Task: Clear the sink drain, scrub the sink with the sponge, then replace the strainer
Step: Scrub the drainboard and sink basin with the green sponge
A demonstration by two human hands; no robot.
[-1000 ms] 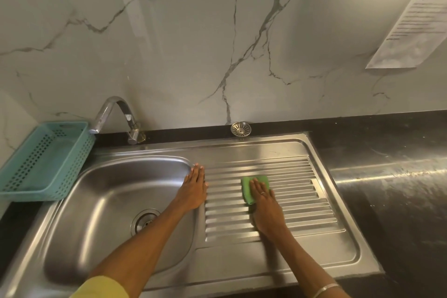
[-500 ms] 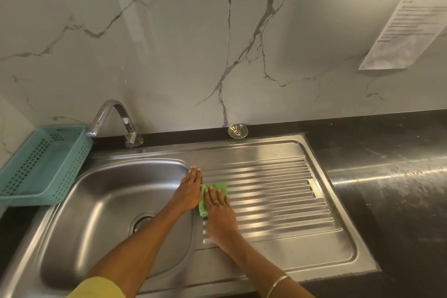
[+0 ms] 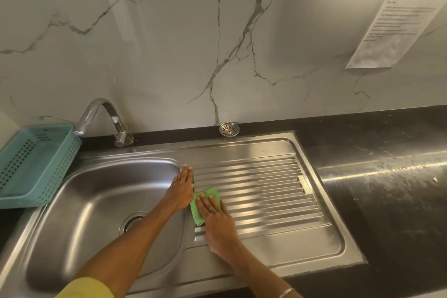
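A stainless steel sink (image 3: 101, 191) has a ribbed drainboard (image 3: 266, 191) on its right. My right hand (image 3: 215, 220) presses flat on a green sponge (image 3: 197, 213) at the drainboard's left end, fingers spread over it. My left hand (image 3: 181, 189) lies flat, palm down, on the ridge between basin and drainboard, touching the sponge's edge and holding nothing. The open drain hole (image 3: 131, 221) shows in the basin floor, partly hidden by my left forearm. The round metal strainer (image 3: 229, 129) sits on the dark ledge behind the drainboard, against the wall.
A curved chrome tap (image 3: 101, 116) stands behind the basin. A teal perforated basket (image 3: 33, 167) rests at the basin's left rim. Dark wet countertop (image 3: 387, 189) stretches to the right. A marble wall with a taped paper sheet (image 3: 406, 14) rises behind.
My right hand slid the sponge leftward across the drainboard until it met my left hand, then drew it slightly toward me. My left hand stayed on the ridge.
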